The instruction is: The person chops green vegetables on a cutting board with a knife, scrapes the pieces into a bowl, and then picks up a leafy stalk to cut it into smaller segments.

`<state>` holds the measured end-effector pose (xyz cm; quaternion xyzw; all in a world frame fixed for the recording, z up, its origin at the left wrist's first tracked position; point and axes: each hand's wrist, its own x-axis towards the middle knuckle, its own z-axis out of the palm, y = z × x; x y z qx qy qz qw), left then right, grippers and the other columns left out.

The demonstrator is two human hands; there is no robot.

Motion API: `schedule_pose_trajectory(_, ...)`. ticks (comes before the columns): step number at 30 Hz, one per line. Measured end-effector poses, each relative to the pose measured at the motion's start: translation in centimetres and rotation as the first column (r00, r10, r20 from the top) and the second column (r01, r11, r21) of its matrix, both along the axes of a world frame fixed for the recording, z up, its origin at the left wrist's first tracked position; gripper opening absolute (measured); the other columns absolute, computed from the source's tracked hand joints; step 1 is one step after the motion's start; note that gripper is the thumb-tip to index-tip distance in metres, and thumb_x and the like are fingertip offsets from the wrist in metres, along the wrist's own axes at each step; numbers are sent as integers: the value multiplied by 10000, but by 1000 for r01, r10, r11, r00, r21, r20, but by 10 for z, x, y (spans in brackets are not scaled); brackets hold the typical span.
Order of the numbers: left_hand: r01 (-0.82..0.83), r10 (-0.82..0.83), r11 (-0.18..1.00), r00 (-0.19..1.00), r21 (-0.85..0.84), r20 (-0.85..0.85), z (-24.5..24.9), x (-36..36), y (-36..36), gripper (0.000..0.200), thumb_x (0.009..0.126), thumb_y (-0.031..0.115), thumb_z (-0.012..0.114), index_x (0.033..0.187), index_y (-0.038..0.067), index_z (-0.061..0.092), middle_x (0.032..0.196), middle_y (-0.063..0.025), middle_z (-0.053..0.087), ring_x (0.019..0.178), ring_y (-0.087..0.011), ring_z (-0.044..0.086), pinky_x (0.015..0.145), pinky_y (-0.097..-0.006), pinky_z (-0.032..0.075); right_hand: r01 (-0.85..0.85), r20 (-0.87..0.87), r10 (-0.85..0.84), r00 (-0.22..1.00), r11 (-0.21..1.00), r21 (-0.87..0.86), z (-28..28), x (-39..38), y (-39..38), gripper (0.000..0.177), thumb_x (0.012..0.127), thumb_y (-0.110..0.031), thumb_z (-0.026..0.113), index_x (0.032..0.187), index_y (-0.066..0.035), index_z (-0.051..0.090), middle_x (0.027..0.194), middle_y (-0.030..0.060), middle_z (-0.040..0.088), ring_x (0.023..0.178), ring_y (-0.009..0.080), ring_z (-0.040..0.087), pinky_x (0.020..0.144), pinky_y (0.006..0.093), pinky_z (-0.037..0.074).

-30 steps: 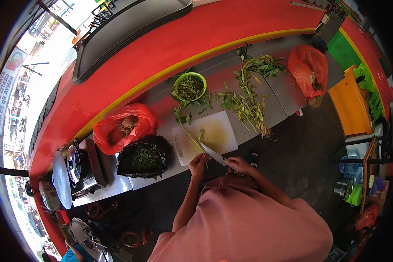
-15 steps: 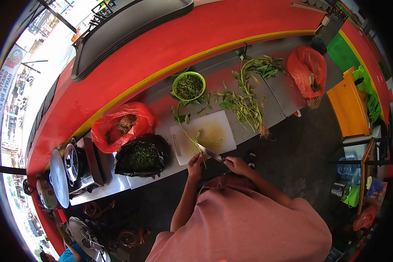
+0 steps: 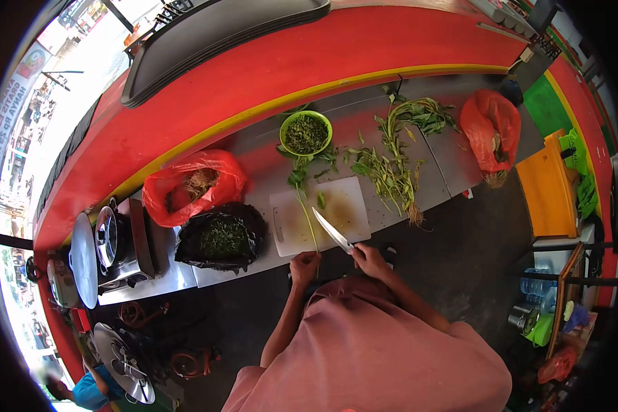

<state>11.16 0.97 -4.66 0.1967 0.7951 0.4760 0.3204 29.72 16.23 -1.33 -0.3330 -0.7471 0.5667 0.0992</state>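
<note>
My left hand (image 3: 304,268) is closed on the lower end of a long green stem (image 3: 305,214) at the board's near edge. The stem runs up across the white cutting board (image 3: 288,237) to leaves beside the green bowl (image 3: 330,128), which holds chopped greens. In my right hand (image 3: 369,261) is the handle of a knife (image 3: 332,232), its blade over the board, pointing up and left, apart from the stem. A small green piece (image 3: 321,200) lies on the board near the knife tip. Leafy stems with roots (image 3: 391,172) lie right of the board.
Left of the board are a black bag of greens (image 3: 223,240), a red bag with roots (image 3: 200,185) and a stove with a pot (image 3: 110,235). Another red bag (image 3: 491,127) sits at the right. A person in blue (image 3: 93,390) is at the lower left.
The knife has moved off the stem to the right, its blade now apart from it. The stem stands more upright across the board. The camera view has shifted slightly.
</note>
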Motion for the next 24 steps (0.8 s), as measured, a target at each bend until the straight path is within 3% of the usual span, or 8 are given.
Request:
schedule_pose_trajectory(12, -23, 20, 995, 999, -96, -28, 11, 2, 1, 332, 765, 247, 801, 951, -21, 740, 789, -137, 742, 707, -175, 719, 688, -305, 564, 2, 122, 54, 991, 909, -417, 2, -6, 0, 300, 1021, -322, 509, 1034, -30, 578, 642, 14, 594, 433, 61, 454, 373, 246, 361)
schedule_pose_trajectory(24, -33, 29, 999, 993, 36, 113, 0, -4, -8, 296, 805, 196, 799, 957, -46, 722, 780, -112, 734, 691, -139, 696, 671, -280, 552, 79, 192, 36, 981, 826, -558, 8, -5, 3, 350, 1014, -376, 518, 1133, -53, 583, 684, 13, 597, 432, 46, 412, 365, 224, 329)
